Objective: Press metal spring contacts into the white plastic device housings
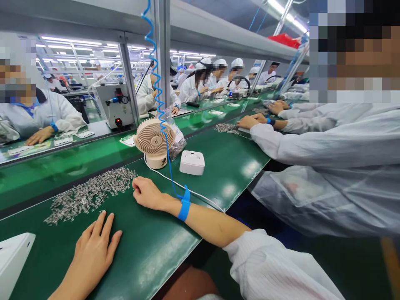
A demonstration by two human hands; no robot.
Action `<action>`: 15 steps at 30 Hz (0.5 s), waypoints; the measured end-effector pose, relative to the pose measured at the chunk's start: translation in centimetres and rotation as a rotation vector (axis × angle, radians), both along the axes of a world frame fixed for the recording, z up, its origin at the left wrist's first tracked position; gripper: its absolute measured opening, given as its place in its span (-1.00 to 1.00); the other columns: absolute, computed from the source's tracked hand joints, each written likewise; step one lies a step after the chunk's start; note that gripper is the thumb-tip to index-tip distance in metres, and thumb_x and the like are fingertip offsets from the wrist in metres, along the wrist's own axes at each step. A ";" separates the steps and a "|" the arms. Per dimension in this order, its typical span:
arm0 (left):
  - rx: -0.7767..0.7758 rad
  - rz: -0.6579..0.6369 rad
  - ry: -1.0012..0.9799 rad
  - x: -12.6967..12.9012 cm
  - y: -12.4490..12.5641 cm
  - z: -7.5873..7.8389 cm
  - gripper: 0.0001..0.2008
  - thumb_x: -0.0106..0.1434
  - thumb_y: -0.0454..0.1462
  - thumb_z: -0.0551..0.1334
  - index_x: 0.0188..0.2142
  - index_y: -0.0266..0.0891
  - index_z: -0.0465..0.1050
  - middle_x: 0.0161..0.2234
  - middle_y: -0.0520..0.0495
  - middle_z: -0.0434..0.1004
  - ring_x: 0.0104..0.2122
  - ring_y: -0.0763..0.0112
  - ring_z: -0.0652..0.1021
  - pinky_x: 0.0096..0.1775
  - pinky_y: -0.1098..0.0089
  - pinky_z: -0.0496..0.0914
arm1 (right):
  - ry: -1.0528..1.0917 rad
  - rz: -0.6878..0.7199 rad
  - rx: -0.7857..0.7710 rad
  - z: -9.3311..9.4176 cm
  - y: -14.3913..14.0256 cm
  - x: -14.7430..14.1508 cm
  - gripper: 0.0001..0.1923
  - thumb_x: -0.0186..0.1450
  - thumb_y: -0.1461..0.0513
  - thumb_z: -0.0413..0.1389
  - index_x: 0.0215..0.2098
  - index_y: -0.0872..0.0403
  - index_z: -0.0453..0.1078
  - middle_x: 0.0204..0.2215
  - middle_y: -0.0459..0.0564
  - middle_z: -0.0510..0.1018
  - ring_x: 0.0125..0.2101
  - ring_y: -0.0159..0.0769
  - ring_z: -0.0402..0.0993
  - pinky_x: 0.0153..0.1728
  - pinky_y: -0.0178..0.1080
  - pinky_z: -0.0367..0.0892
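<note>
My left hand [93, 248] lies flat, palm down, on the green bench mat [150, 246], fingers slightly apart, holding nothing. Just beyond its fingertips spreads a pile of several small silvery metal parts [89, 193]. My right hand [146, 192] rests on the mat with fingers curled at the right edge of that pile; whether it pinches a part I cannot tell. A blue wrist strap [184, 205] circles my right wrist, and its coiled blue cord [159, 96] climbs to the shelf above.
A small beige desk fan [153, 141] and a white box [192, 162] stand behind my right hand. A white object [12, 258] sits at lower left. A co-worker's sleeve [312, 146] reaches in at right. Other people work along the conveyor [56, 164].
</note>
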State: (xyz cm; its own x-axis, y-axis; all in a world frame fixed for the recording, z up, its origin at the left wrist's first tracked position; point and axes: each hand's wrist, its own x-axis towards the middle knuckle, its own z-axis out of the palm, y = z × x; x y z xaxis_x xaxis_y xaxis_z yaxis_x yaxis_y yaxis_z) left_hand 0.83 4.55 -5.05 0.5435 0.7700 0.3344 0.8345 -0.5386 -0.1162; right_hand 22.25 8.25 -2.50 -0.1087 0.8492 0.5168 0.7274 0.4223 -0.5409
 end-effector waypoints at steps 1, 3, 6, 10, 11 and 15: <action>-0.008 0.016 0.004 0.1 -0.1 0.1 -0.41 0.27 -0.08 -0.20 0.04 -0.37 0.35 0.10 -0.28 0.26 -0.08 0.00 0.40 -0.12 0.05 0.35 | -0.002 -0.008 0.011 0.2 0.0 0.2 -0.76 0.05 0.50 -0.02 -0.52 0.06 0.13 -0.52 -0.13 0.28 -0.44 -0.34 0.26 -0.38 -0.35 0.18; -0.023 0.037 0.008 0.3 -0.2 0.3 -0.42 0.27 -0.09 -0.19 0.05 -0.37 0.35 0.10 -0.28 0.24 -0.08 0.01 0.40 -0.12 0.05 0.35 | -0.003 -0.034 0.031 0.8 -0.1 0.8 -0.79 0.09 0.50 -0.03 -0.46 0.08 0.22 -0.46 -0.08 0.34 -0.40 -0.32 0.29 -0.33 -0.34 0.21; -0.048 0.059 0.013 0.5 -0.3 0.5 -0.44 0.27 -0.10 -0.17 0.06 -0.36 0.34 0.11 -0.27 0.23 -0.07 0.03 0.39 -0.11 0.07 0.34 | -0.005 -0.095 0.046 1.9 -0.2 2.4 -0.80 0.15 0.49 -0.04 -0.41 0.11 0.30 -0.43 -0.04 0.38 -0.37 -0.31 0.33 -0.29 -0.33 0.24; -0.095 0.088 0.027 0.6 -0.5 0.7 -0.47 0.27 -0.12 -0.13 0.09 -0.32 0.31 0.13 -0.22 0.21 -0.03 0.04 0.37 -0.12 0.10 0.36 | 0.000 -0.253 0.045 3.4 -0.8 6.5 -0.78 0.21 0.45 -0.07 -0.31 0.14 0.37 -0.31 0.03 0.41 -0.24 -0.27 0.34 -0.15 -0.27 0.23; -0.102 0.094 0.029 0.6 -0.6 0.7 -0.48 0.28 -0.12 -0.12 0.09 -0.31 0.31 0.14 -0.21 0.21 -0.03 0.05 0.36 -0.11 0.10 0.36 | -0.002 -0.302 0.035 3.7 -1.1 7.9 -0.79 0.22 0.43 -0.06 -0.30 0.14 0.39 -0.26 0.06 0.40 -0.18 -0.24 0.33 -0.10 -0.23 0.21; -0.118 0.108 0.030 0.9 -1.0 0.8 -0.53 0.27 -0.16 -0.05 0.10 -0.31 0.30 0.15 -0.22 0.19 0.00 0.07 0.35 -0.07 0.11 0.34 | -0.061 -0.395 -0.129 4.1 -2.7 14.0 -0.90 0.09 0.36 0.12 -0.46 0.08 0.45 -0.26 0.05 0.42 -0.06 -0.06 0.27 -0.04 -0.10 0.17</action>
State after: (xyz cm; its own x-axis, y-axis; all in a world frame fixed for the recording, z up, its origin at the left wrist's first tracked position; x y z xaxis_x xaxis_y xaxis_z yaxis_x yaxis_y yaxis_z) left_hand 1.75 3.53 -4.28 0.4637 0.8574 0.2233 0.8855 -0.4571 -0.0835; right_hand 36.25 5.60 1.62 0.2111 0.8893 0.4057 0.8519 0.0362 -0.5225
